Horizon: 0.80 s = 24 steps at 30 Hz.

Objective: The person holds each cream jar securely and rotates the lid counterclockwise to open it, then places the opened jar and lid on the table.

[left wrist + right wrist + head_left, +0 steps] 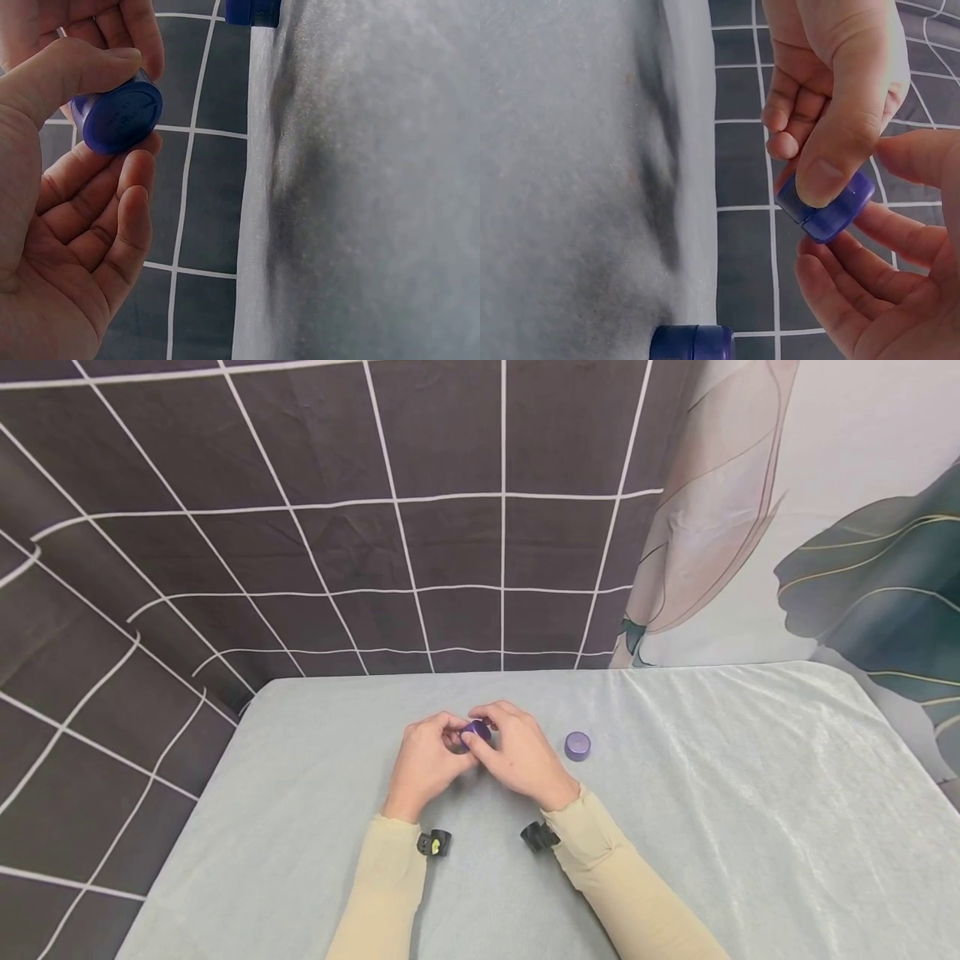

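Note:
Both hands hold a small round purple container (477, 731) above the table. My left hand (426, 758) grips it, its thumb pressed on the side and its fingers below, as the left wrist view shows. My right hand (519, 752) meets it from the other side, with thumb and fingertips around its upper end. A thin seam runs around the container (823, 208) in the right wrist view. One round flat end of the container (126, 120) faces the left wrist camera; its raised marks are too faint to read.
A second purple container (577, 746) stands on the cloth to the right of my right hand. Pale grey cloth (750, 793) covers the table. Behind it hangs a dark curtain with white grid lines (450, 543), and a leaf-patterned curtain (847, 552) at the right.

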Each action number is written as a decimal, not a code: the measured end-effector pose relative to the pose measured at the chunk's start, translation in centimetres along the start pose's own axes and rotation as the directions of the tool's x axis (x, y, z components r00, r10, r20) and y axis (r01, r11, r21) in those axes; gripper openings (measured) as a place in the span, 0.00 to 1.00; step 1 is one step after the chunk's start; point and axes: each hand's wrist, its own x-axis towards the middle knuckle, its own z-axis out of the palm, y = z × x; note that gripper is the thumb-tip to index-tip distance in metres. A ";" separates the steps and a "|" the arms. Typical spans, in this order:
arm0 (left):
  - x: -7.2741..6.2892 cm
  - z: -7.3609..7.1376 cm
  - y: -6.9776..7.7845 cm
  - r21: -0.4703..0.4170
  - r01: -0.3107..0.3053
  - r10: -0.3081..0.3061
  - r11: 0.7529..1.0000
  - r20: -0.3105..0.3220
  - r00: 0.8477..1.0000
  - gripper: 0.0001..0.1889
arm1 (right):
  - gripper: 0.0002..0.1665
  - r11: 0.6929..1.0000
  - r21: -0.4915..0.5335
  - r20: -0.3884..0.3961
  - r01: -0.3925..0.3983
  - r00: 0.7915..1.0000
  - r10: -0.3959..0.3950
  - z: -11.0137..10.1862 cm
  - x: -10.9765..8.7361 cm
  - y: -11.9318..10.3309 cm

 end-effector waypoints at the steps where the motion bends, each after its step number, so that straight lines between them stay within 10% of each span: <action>1: 0.0 0.0 0.0 -0.002 0.002 -0.002 1.000 0.001 1.000 0.15 | 0.20 1.000 -0.004 -0.002 -0.002 1.000 0.002 0.0 0.0 0.0; 24: 0.0 0.1 0.0 -0.011 0.003 -0.003 1.000 -0.001 1.000 0.15 | 0.24 0.995 -0.057 -0.035 -0.082 0.996 0.080 0.5 -0.2 -0.3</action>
